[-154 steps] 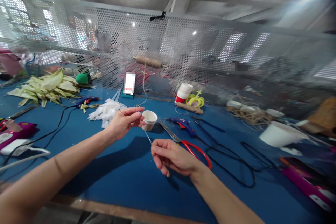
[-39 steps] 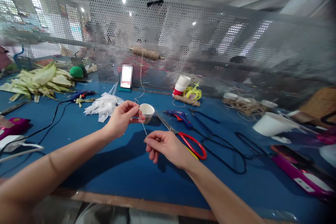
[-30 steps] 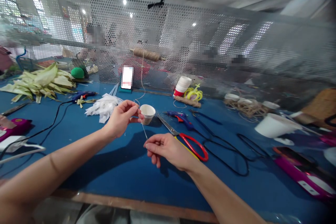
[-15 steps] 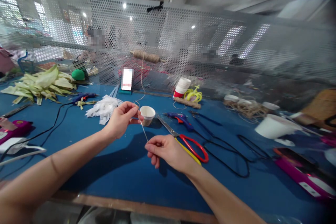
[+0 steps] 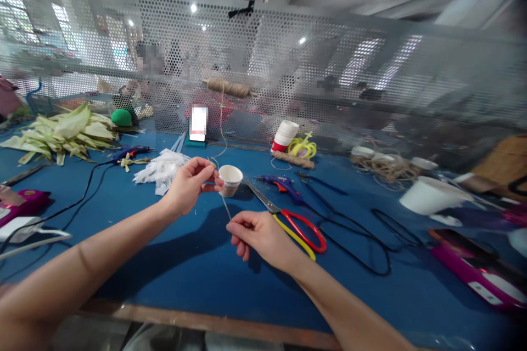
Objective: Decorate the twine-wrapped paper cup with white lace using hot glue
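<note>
A thin strand of twine (image 5: 226,207) is stretched slantwise between my two hands. My left hand (image 5: 193,182) pinches its upper end, thumb against forefinger. Lower and to the right, my right hand (image 5: 253,233) pinches the other end. More twine runs from a brown twine spool (image 5: 230,88) on the mesh down to my left hand. Just beyond the left fingertips stands a small paper cup (image 5: 231,178), with twine around its lower part. Scissors (image 5: 302,230) with red and yellow handles lie right of my right hand.
Blue glue guns (image 5: 284,185) (image 5: 134,152) lie at right and left, trailing black cables. White lace (image 5: 162,170) sits left of the cup. Pale husks (image 5: 66,129) are heaped at the far left. A lit phone (image 5: 198,123) stands before the perforated screen (image 5: 173,27). Stacked cups (image 5: 285,136) stand behind.
Both hands keep their pinches on the twine and have hardly moved. The whole view has shifted very slightly.
</note>
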Demonstrator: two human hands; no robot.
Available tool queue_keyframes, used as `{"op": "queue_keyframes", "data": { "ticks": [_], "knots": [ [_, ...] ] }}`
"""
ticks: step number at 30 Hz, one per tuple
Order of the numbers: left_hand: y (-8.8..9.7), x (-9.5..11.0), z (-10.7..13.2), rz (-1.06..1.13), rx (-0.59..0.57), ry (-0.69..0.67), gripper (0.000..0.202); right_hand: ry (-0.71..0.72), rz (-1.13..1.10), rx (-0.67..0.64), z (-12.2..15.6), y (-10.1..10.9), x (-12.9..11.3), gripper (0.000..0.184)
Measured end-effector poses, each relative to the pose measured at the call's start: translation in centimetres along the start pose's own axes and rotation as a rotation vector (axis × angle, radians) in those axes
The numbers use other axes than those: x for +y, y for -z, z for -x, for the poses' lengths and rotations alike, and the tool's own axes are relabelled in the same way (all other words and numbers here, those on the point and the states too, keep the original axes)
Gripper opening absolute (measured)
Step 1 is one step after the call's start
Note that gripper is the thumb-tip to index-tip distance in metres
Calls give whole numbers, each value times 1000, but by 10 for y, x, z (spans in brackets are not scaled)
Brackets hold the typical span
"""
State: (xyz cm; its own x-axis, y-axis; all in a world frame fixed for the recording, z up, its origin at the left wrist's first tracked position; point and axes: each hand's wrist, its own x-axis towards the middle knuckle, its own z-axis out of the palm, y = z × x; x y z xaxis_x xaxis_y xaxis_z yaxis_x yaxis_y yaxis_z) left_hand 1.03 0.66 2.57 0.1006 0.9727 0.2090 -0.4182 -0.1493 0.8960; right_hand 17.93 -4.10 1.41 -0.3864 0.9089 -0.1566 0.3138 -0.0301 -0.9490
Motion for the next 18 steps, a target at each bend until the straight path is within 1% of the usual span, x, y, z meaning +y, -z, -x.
{"op": "queue_keyframes", "data": {
  "ticks": [8,18],
  "knots": [
    [2,3,-3,23,33,-44,10,17,-117,-59,-1,4,0,32],
    [0,8,-2,8,36,-48,8,51,-38,14,4,2,-4,29]
  ]
}}
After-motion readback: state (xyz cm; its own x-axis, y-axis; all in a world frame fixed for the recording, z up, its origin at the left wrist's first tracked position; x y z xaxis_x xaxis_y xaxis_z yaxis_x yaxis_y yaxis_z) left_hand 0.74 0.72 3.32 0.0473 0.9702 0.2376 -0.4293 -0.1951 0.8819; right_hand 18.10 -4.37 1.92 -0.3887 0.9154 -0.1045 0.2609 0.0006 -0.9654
